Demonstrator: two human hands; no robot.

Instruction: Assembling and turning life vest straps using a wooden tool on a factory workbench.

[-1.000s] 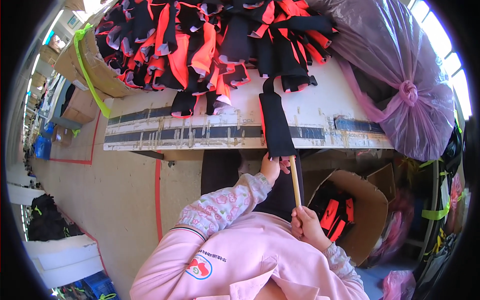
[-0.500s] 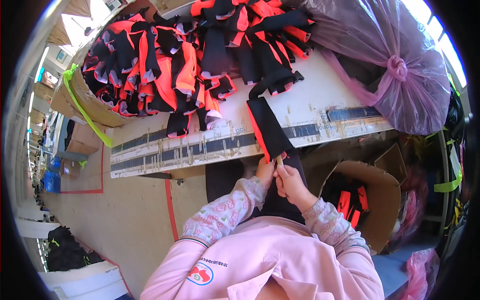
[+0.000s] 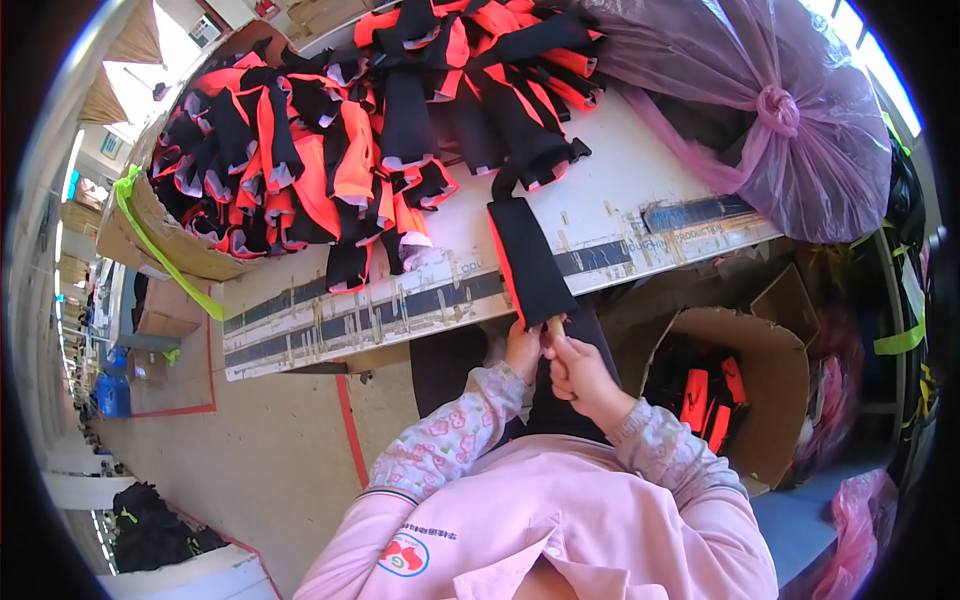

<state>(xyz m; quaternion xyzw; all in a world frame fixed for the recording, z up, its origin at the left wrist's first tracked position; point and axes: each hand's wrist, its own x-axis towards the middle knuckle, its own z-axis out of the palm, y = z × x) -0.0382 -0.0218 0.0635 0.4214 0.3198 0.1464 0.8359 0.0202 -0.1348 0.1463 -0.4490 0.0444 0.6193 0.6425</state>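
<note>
A long black fabric strip with an orange edge (image 3: 532, 260) hangs over the table's front edge, its near end at my hands. My left hand (image 3: 521, 352) is closed on that near end. My right hand (image 3: 583, 372) is closed round a slim tan stick-like tool (image 3: 556, 328), whose tip meets the strip's near end. What the tip does there is hidden by the fingers and too small to tell. Beyond the strip, a large heap of similar black and orange fabric pieces (image 3: 345, 150) covers the back of the table.
The white table (image 3: 460, 245) has a worn, taped front edge. A knotted translucent purple bag (image 3: 800, 150) bulges at the far right. Below it, an open cardboard box (image 3: 770, 400) holds more orange and black pieces. A cut cardboard container (image 3: 180, 235) with a yellow-green strap surrounds the heap's left side.
The whole view has shifted and tilted slightly. Both hands stay at the strip's near end; my right hand's grip on the tan tool looks much the same.
</note>
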